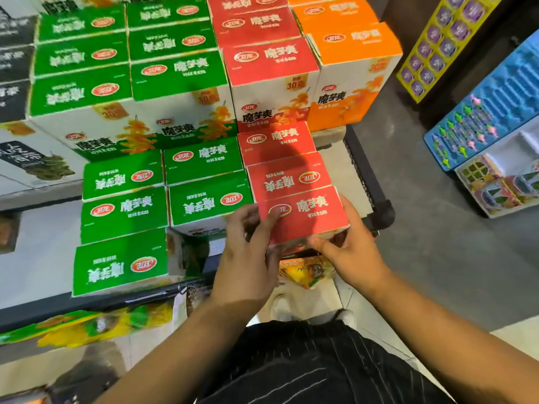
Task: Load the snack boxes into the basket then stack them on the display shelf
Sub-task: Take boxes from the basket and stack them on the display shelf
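A red snack box [309, 217] sits at the front of a row of red boxes on the display shelf [38, 258]. My left hand [248, 246] grips its left edge with the thumb on top. My right hand [347, 243] holds its right lower corner, fingers curled under the front. Two more red boxes [287, 177] lie directly behind it. Green boxes [125, 211] fill the shelf to the left. Taller stacks of green, red and orange boxes [271, 65] rise behind. No basket is in view.
A black shelf corner post [379, 211] stands just right of the held box. Blue toy packs [481, 118] and a purple display [446, 42] line the aisle on the right. Yellow snack bags [96, 325] lie on a lower level. Grey floor [437, 243] is open to the right.
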The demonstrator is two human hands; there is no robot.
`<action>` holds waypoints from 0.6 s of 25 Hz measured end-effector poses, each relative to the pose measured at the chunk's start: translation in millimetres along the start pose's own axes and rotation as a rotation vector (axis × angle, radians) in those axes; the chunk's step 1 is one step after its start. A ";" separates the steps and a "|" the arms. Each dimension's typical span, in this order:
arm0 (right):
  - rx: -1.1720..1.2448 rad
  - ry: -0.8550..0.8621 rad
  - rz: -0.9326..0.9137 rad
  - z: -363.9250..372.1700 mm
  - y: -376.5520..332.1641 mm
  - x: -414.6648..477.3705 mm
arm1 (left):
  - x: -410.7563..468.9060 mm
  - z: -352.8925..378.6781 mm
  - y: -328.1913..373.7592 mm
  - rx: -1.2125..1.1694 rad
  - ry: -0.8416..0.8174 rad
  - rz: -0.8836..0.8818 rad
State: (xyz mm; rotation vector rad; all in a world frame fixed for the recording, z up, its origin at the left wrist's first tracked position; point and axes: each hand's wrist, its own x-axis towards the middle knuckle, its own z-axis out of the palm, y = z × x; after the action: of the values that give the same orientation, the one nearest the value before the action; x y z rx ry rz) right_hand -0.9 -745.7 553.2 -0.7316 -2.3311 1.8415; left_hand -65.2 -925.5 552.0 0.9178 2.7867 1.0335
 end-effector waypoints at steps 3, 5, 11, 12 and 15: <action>-0.031 -0.031 -0.041 -2.6 3.4 2.7 | -1.1 1.6 1.6 0.096 0.041 0.014; -0.049 -0.092 -0.042 -7.5 3.1 5.8 | -2.0 -0.2 5.8 0.173 0.047 0.005; -0.277 -0.186 -0.087 -29.5 -9.0 4.3 | 0.0 -8.1 29.0 0.331 -0.028 -0.184; -0.334 -0.203 -0.118 -34.2 -10.0 3.8 | -0.2 -9.6 33.8 0.354 -0.043 -0.210; -0.474 -0.258 -0.160 -49.5 -19.0 6.0 | 0.9 -17.0 49.1 0.450 -0.048 -0.191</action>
State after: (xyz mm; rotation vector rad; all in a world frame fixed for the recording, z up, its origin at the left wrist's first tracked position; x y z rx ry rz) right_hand 5.2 -701.9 583.1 -0.3371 -2.9399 1.3996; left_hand -44.3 -905.3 595.0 0.6674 3.0449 0.3585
